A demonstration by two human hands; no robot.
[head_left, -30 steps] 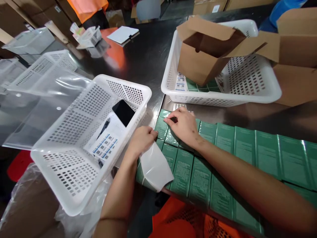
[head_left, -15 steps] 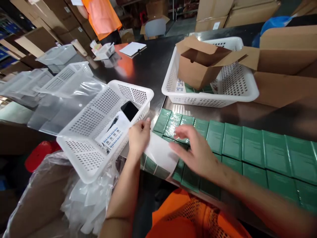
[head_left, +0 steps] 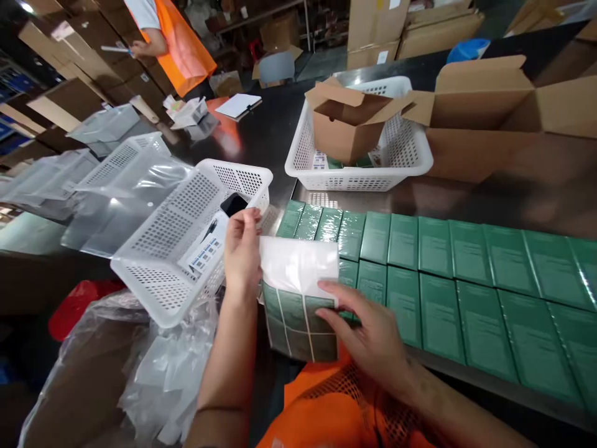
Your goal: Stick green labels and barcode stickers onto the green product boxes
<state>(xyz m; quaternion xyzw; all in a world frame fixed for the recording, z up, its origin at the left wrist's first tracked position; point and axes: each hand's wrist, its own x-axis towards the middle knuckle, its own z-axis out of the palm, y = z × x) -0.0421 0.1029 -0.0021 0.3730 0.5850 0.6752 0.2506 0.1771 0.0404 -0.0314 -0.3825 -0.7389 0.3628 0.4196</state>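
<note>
A flexible label sheet [head_left: 298, 298], white at the top with a grid of green rectangles below, hangs between my hands over the table's front edge. My left hand [head_left: 242, 249] is closed on its upper left edge. At its right edge, my right hand [head_left: 368, 323] has thumb and fingertips pinched at a green label near the white part; whether that label is lifted is hidden. Beyond and to the right of the sheet stand two rows of green boxes [head_left: 405, 242], some with shiny film.
To the left is a white basket [head_left: 153, 211] holding a phone, a pen and printed sheets. Another white basket [head_left: 364, 180] behind the boxes holds an open carton [head_left: 345, 134]. A larger open carton [head_left: 485, 149] stands right. A bag-lined bin [head_left: 69, 379] is lower left; a person [head_left: 181, 50] stands beyond.
The label sheet has been raised and turned to face me. My right hand has come down from above the sheet to its right edge. The view has shifted slightly.
</note>
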